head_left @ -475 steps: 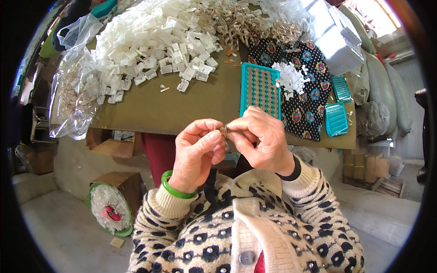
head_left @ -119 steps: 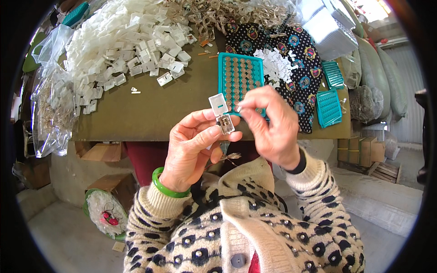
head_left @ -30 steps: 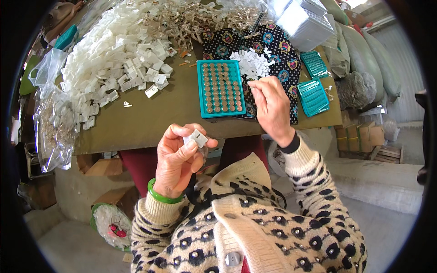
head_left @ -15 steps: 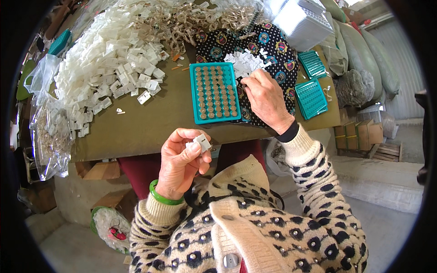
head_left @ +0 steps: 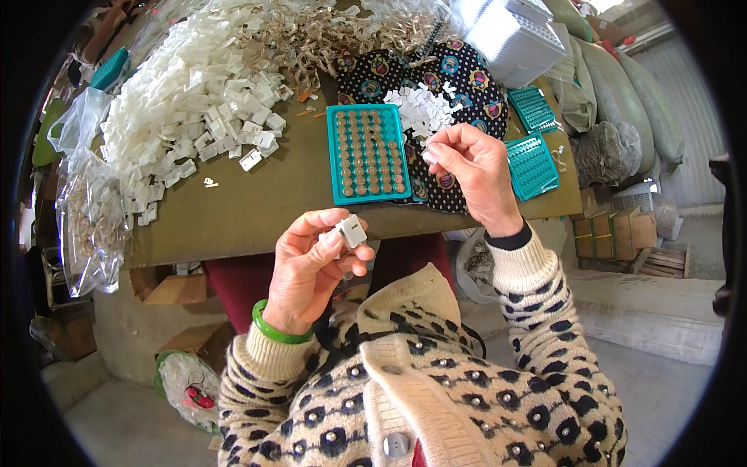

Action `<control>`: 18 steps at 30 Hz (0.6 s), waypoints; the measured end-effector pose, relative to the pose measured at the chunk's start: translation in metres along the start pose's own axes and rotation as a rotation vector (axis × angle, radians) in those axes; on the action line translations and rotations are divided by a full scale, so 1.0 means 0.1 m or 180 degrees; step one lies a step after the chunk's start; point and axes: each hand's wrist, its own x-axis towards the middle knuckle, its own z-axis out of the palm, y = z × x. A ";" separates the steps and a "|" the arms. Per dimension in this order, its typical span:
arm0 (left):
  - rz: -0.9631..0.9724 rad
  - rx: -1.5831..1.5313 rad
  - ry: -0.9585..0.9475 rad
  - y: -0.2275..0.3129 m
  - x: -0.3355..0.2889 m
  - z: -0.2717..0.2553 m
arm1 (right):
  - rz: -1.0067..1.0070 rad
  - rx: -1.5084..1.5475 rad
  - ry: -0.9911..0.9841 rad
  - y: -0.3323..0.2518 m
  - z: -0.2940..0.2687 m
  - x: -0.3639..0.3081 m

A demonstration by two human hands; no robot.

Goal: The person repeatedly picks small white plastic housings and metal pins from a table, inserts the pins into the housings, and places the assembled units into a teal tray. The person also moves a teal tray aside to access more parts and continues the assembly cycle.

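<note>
Just off the table's front edge, my left hand [head_left: 305,261] pinches a small white plastic housing [head_left: 352,231] with a dark slot in its face. Between the thumb and fingertips of my right hand [head_left: 476,173] is a small white piece [head_left: 430,156]. This hand hovers over the black patterned cloth [head_left: 447,191], close to a heap of little white pieces [head_left: 420,109]. A teal tray [head_left: 336,173] lies left of the right hand, with rows of round brownish discs [head_left: 372,165] in it.
A large pile of white plastic housings [head_left: 226,124] covers the table's left side, beside a clear plastic bag [head_left: 89,226]. Tangled tan strips [head_left: 311,39] lie at the back. Teal trays [head_left: 533,167] and a stack of clear trays [head_left: 513,47] stand to the right; full sacks [head_left: 611,101] lean beyond.
My right hand has drawn back from beside the teal tray and lifted, pinching a small white piece. My left hand has shifted slightly up and right with the white housing.
</note>
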 end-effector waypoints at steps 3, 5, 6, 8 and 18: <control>0.0042 0.0007 -0.0021 -0.03 -0.01 0.05 | 0.0088 0.0697 -0.0238 -0.19 0.18 -0.22; 0.0108 -0.0007 -0.0042 -0.04 -0.01 0.08 | -0.0218 0.0632 -0.0375 -0.25 0.36 -0.36; 0.0134 0.0068 0.0019 -0.05 -0.02 0.09 | -0.0453 0.0606 -0.0457 -0.26 0.46 -0.42; 0.0172 0.0235 0.0139 -0.06 -0.06 0.11 | -0.0565 0.0911 -0.0566 -0.25 0.60 -0.49; 0.0067 -0.0197 0.0149 -0.12 0.02 0.06 | -0.0734 0.0164 0.0487 0.17 0.30 -0.17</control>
